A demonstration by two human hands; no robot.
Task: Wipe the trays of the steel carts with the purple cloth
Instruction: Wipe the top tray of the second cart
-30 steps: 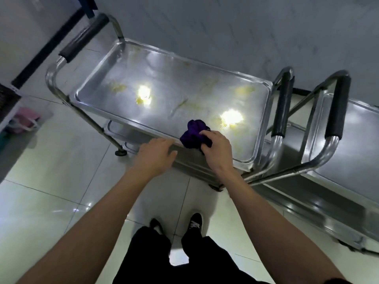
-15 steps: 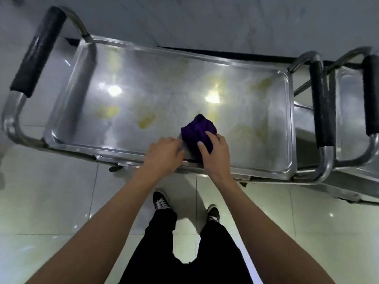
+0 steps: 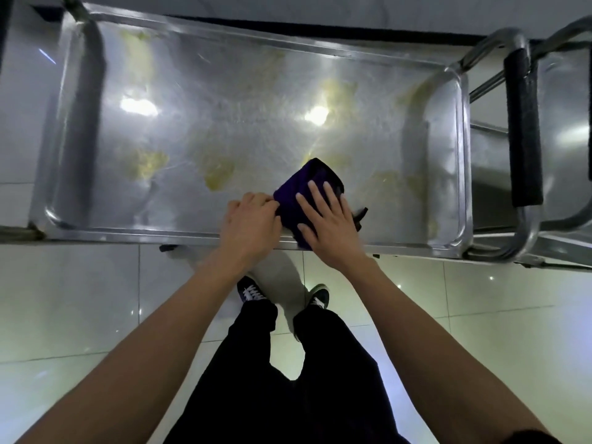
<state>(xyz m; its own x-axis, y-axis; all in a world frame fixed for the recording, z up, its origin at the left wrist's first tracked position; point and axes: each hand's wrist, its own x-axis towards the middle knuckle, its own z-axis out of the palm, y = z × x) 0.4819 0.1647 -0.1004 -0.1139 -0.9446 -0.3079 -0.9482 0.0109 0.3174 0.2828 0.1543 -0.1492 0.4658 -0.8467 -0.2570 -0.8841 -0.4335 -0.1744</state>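
The steel cart's top tray [image 3: 96, 219] fills the upper half of the view, smeared with several yellowish stains [image 3: 219, 173]. A purple cloth [image 3: 306, 184] lies on the tray near its front rim. My right hand [image 3: 326, 219] presses flat on the cloth with straight, spread fingers. My left hand [image 3: 250, 219] sits at the cloth's left edge with curled fingers pinching that edge. Part of the cloth is hidden under both hands.
A second steel cart [image 3: 570, 129] stands at the right, its black-padded handle [image 3: 523, 129] close beside the first cart's end rail [image 3: 499, 43]. Glossy pale floor tiles [image 3: 80, 299] lie in front. My legs and shoes [image 3: 253, 291] stand just below the tray's front edge.
The view has closed in on the tray. The bunched cloth has been flattened onto the tray; my right hand went from gripping it to pressing flat on it, and my left hand took its left edge.
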